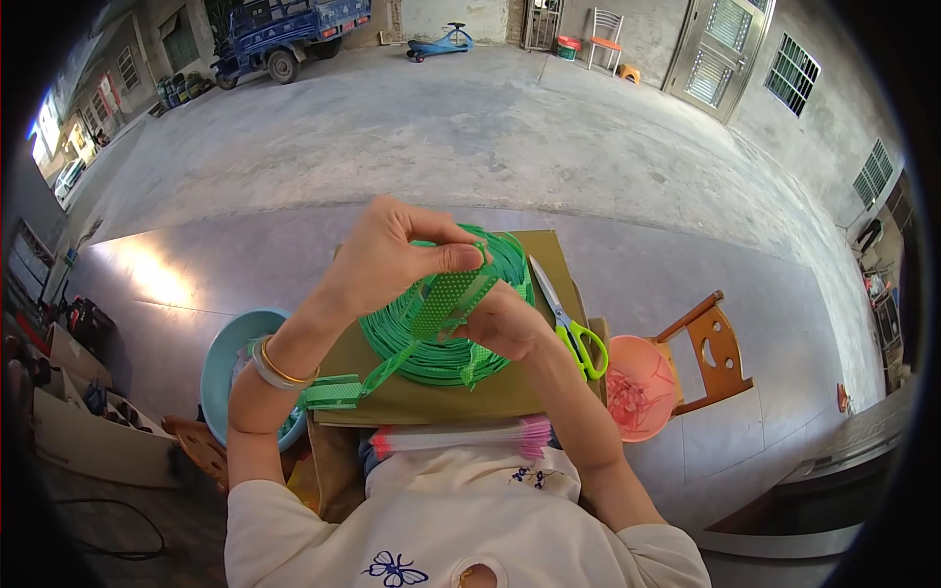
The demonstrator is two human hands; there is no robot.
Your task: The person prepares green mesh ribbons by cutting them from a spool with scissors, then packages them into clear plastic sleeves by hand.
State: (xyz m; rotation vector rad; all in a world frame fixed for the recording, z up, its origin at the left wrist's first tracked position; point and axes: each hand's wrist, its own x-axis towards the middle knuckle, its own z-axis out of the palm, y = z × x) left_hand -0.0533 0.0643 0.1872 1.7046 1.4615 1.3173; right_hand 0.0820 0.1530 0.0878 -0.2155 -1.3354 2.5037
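A green ribbon with pale dots (446, 306) is pinched at its top between the thumb and fingers of my left hand (404, 247). Lower down, my right hand (508, 323) has its fingers curled against the same ribbon, partly hidden behind it. Below both hands a large coil of green ribbon (384, 343) lies on an olive-brown board (338, 392). A flattened length of the ribbon (333, 394) trails toward the board's left edge. Scissors with lime-green handles (582, 345) lie just right of the coil, blades pointing away from me.
A blue basin (223, 358) stands at the left, and a pink basin (642, 367) with reddish strips at the right, beside a wooden chair (714, 348). Clear-wrapped pink-and-white strips (461, 438) rest across my lap. Farther off are a blue three-wheeled truck (284, 34) and a ride-on toy (441, 44).
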